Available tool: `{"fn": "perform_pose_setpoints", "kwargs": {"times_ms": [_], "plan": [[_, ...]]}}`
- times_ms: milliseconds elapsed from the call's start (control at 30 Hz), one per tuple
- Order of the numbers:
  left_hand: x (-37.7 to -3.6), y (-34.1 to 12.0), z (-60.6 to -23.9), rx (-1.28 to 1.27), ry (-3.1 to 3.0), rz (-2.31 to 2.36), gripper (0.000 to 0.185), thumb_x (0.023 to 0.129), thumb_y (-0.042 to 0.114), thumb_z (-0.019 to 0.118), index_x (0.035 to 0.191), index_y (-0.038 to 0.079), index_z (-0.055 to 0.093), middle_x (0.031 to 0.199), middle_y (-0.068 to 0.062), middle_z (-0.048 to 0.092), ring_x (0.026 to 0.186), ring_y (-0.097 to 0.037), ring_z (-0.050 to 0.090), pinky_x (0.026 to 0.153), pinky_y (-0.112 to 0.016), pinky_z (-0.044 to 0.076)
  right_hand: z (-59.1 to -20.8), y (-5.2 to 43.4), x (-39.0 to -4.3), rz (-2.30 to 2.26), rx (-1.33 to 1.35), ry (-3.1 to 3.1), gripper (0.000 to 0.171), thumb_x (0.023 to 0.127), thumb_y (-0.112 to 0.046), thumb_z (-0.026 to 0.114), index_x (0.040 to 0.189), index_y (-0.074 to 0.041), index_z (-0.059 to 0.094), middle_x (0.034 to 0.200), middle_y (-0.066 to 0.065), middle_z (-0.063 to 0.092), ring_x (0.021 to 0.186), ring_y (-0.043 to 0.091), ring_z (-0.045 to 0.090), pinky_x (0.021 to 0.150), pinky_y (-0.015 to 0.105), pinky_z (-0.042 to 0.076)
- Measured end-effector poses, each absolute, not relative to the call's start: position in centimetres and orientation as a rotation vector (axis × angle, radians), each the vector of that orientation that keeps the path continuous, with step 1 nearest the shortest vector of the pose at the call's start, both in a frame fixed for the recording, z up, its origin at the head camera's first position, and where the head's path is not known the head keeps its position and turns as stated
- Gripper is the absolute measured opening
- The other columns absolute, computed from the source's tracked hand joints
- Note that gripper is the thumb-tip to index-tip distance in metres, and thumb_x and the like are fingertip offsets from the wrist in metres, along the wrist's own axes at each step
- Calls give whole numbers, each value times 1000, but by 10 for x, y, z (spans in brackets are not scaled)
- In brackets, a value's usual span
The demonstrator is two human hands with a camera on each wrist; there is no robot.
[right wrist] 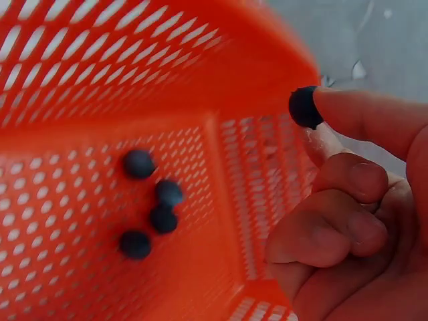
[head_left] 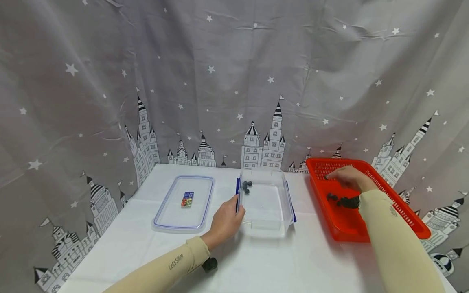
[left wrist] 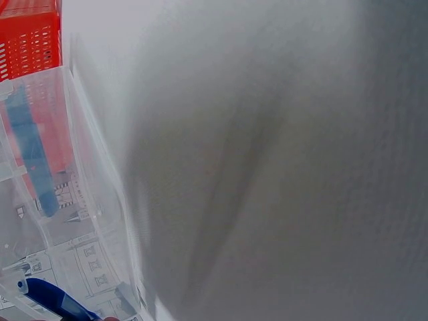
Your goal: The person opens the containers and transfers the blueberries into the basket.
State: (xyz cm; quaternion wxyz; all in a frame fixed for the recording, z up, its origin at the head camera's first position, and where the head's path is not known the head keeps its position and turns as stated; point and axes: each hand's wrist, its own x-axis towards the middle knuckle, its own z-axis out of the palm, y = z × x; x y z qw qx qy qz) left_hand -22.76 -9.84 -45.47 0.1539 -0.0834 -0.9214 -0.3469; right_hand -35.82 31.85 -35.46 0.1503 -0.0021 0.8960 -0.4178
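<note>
Blueberry (right wrist: 305, 107) pinched between right hand's (head_left: 349, 178) thumb and finger, at red basket (head_left: 338, 228); four loose berries (right wrist: 136, 245) on basket floor. Left hand (head_left: 225, 219) grips clear container's (head_left: 267, 201) left side; few berries inside. Lid (head_left: 170, 203) left, white table (head_left: 307, 260), grey castle-print curtain (head_left: 220, 49) behind.

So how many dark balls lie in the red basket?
4 in the right wrist view: an upper ball, two middle balls close together, a lower ball. More may be hidden.
</note>
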Motion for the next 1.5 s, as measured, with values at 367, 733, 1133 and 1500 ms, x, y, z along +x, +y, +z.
{"fn": "perform_pose_setpoints", "kwargs": {"times_ms": [367,733,1133,1500], "plan": [[-227,-99,-455,-239,-2642,-1001,51,101,25,49,144,-1,51,123,-18,68,105,-28,67,88,-47,56,-379,341,-346,-947,22,2533,41,97,-27,58,58,-20,45,54,-5,40,50,10,41,52,23,36],[-228,-97,-454,-232,-2629,-986,49,100,24,50,144,0,53,117,-16,70,95,-23,66,83,-45,56,-396,346,-343,-1053,66,2483,43,94,-19,57,54,-21,43,54,-7,37,51,10,36,51,22,38],[-227,-98,-454,-232,-2628,-991,50,100,22,51,144,-1,52,119,-17,70,96,-23,66,84,-46,56,-374,331,-348,-1016,-77,2597,28,95,-24,62,70,-12,62,56,-4,44,54,14,47,55,27,42],[-228,-98,-457,-233,-2635,-989,51,101,26,49,144,-2,51,122,-19,69,103,-26,68,87,-46,56,-341,290,-356,-1135,-132,2634,43,99,-25,62,128,7,62,66,-3,46,55,14,42,55,26,40]]}}
